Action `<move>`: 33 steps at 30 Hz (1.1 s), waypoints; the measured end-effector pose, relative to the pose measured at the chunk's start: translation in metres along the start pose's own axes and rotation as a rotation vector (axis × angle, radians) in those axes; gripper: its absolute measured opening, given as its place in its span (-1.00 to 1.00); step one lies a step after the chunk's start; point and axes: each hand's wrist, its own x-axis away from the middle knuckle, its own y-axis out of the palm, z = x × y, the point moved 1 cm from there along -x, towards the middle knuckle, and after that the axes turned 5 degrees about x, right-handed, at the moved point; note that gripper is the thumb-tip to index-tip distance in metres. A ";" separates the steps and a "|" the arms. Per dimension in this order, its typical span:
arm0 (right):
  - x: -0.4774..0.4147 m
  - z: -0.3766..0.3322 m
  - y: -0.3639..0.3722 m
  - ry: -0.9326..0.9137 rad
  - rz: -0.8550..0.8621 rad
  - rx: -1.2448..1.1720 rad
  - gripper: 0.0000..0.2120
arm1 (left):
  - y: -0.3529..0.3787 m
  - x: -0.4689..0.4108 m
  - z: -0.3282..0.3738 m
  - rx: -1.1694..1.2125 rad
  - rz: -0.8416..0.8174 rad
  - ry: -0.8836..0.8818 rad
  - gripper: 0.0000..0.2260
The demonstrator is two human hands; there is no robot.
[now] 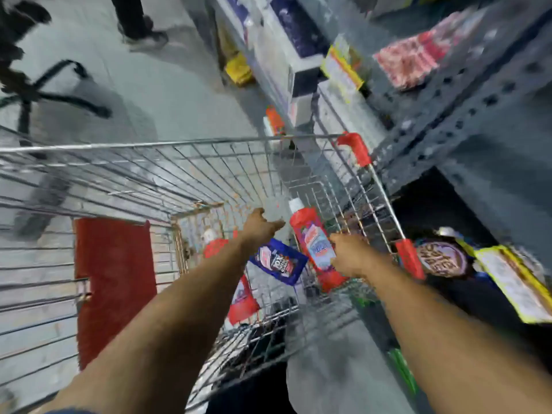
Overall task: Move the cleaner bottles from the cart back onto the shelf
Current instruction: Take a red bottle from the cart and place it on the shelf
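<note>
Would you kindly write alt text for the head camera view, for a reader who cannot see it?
Seen from above, a person reaches both arms into a wire shopping cart: the right hand grips a red cleaner bottle with a white cap, the left hand closes on a clear bottle. More red bottles and a blue packet lie in the cart, beside grey metal shelving.

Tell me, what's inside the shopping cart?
Red cleaner bottles with white caps, one gripped by the right hand. The left hand grips a clear bottle. The arms hide part of the cart.
</note>
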 end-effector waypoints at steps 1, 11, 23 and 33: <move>-0.014 0.002 0.004 0.029 -0.034 -0.012 -0.61 | 0.005 -0.009 0.000 -0.005 -0.005 -0.024 -0.43; -0.099 0.032 0.052 0.320 -0.168 -0.196 -0.65 | 0.062 -0.102 -0.036 0.024 -0.067 -0.200 -0.34; -0.098 0.034 0.067 0.336 -0.206 -0.394 -0.40 | 0.072 -0.103 -0.041 0.154 -0.102 -0.222 -0.57; -0.067 0.028 0.024 0.104 -0.192 -0.513 -0.55 | 0.043 -0.048 0.004 0.439 -0.166 -0.023 -0.67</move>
